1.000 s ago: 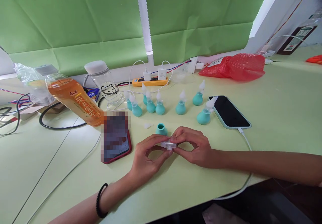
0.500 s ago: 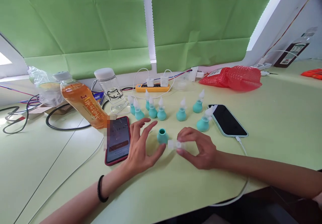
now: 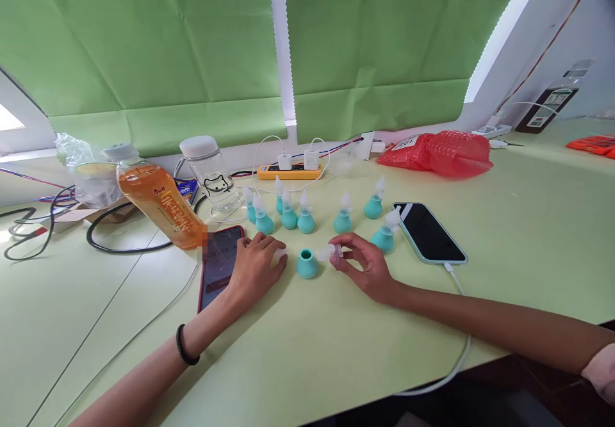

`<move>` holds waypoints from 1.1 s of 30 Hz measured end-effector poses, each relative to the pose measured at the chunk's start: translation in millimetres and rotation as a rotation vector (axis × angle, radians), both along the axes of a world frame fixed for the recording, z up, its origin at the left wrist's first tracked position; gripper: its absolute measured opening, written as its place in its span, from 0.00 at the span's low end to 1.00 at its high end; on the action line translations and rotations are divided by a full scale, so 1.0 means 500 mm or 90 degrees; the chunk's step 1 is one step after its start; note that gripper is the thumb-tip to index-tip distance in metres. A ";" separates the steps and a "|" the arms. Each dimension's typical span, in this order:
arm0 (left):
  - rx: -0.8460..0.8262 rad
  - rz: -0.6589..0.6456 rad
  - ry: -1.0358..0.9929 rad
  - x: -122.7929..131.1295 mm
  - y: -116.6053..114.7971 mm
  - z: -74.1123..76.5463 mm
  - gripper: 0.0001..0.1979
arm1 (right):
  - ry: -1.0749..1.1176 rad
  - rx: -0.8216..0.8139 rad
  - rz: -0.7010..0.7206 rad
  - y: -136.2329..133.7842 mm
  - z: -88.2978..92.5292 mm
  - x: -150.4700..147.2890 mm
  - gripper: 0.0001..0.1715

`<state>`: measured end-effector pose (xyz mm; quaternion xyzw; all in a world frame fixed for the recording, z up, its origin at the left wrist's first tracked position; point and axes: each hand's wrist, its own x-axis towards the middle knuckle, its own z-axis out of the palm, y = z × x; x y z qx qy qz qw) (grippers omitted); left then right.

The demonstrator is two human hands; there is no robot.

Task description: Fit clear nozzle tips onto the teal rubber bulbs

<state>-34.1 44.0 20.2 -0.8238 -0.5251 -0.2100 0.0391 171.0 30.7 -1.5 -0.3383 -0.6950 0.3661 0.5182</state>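
Lower centre of frame: open teal bulb between two hands on pale green table (image 3: 336,363).

Left hand (image 3: 254,265), beside red phone (image 3: 218,276): fingers curled close, tips on small white cap (image 3: 280,254); a firm grip cannot be told. Teal bulb (image 3: 306,264): upright, mouth up, no tip, just right of cap. Clear nozzle (image 3: 328,252): long axis near level, free end leftward, just upper right of bulb's mouth, apart. Right hand (image 3: 364,265): thumb and fingers pinched on nozzle, the nearer to the mouth.

Chinese characters on orange drink bottle (image 3: 163,206), blurred digits on red phone (image 3: 220,272)
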 end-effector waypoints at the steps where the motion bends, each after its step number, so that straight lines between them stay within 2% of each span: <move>1: 0.009 0.005 -0.079 0.002 -0.003 0.003 0.06 | -0.001 0.001 -0.001 0.000 0.000 0.000 0.09; 4: -0.004 -0.010 -0.366 0.013 -0.017 0.013 0.06 | -0.008 0.007 0.003 0.001 -0.001 -0.001 0.09; 7: -0.122 -0.093 -0.588 0.027 -0.032 0.020 0.08 | -0.014 0.005 0.012 -0.001 -0.002 -0.002 0.09; 10: -0.249 -0.135 -0.681 0.038 -0.041 0.020 0.09 | -0.013 -0.003 0.011 -0.002 -0.004 -0.004 0.08; 13: -0.248 -0.122 -0.711 0.042 -0.044 0.014 0.12 | -0.007 -0.002 -0.001 -0.001 -0.005 -0.004 0.09; 15: -0.187 -0.105 -0.696 0.040 -0.045 0.008 0.15 | 0.003 0.002 -0.006 0.002 -0.004 -0.003 0.09; 17: -0.143 -0.099 -0.635 0.038 -0.048 0.003 0.12 | 0.017 0.001 0.001 0.006 0.000 -0.002 0.10; 22: -0.198 -0.074 -0.376 0.040 -0.059 0.003 0.13 | 0.007 -0.024 0.039 0.012 0.008 -0.005 0.11; 27: -0.223 -0.057 -0.270 0.052 -0.056 -0.014 0.21 | -0.005 -0.054 0.036 0.012 0.004 -0.008 0.12; 30: -0.210 -0.071 -0.225 0.058 -0.052 -0.023 0.15 | 0.006 -0.067 0.042 0.012 0.007 -0.006 0.10; 33: -0.131 -0.068 -0.162 0.060 -0.062 -0.014 0.10 | 0.020 -0.051 0.054 0.008 0.014 -0.001 0.07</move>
